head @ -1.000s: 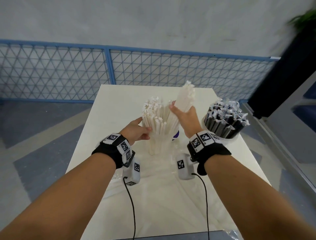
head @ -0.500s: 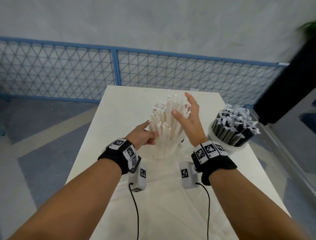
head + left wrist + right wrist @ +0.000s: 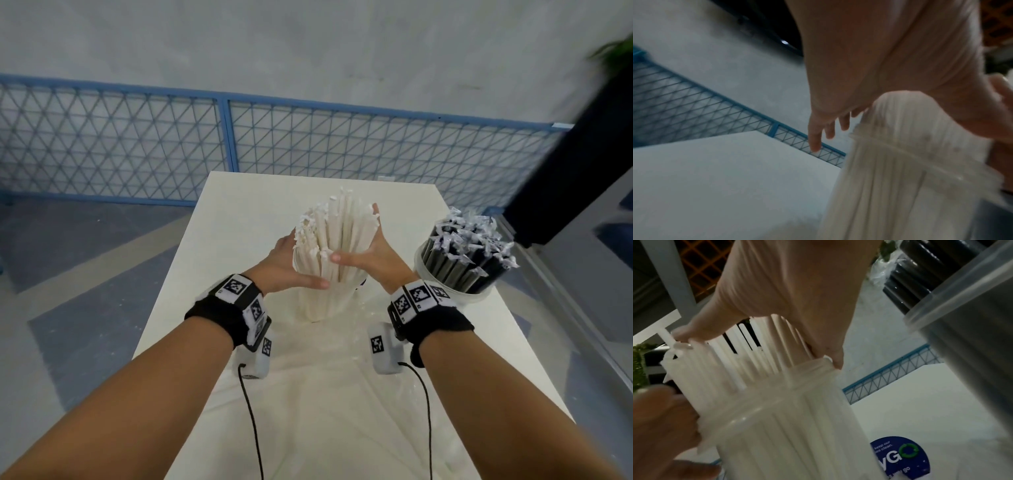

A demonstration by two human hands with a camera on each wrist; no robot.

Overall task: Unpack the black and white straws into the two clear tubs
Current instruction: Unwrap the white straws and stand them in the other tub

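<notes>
White straws (image 3: 332,233) stand as a tight bundle in a clear tub (image 3: 322,305) at the middle of the white table (image 3: 239,212). My left hand (image 3: 284,263) presses the bundle's left side, with straight, spread fingers (image 3: 815,138) and the thumb across the front. My right hand (image 3: 373,253) cups the right side, fingers straight up along the straws (image 3: 725,369), thumb in front. Wrapped black straws (image 3: 459,253) fill the second clear tub (image 3: 445,291) at the right, untouched.
A crumpled clear plastic sheet (image 3: 325,394) lies on the near half of the table. A blue round label (image 3: 900,456) sits behind the white-straw tub (image 3: 787,418). A blue mesh fence (image 3: 222,137) runs beyond the far edge; a dark panel (image 3: 582,154) stands at the right.
A second ago my right hand held a bunch of white straws above the tub. That bunch now stands in the tub, and both hands have closed in flat against the bundle's sides.
</notes>
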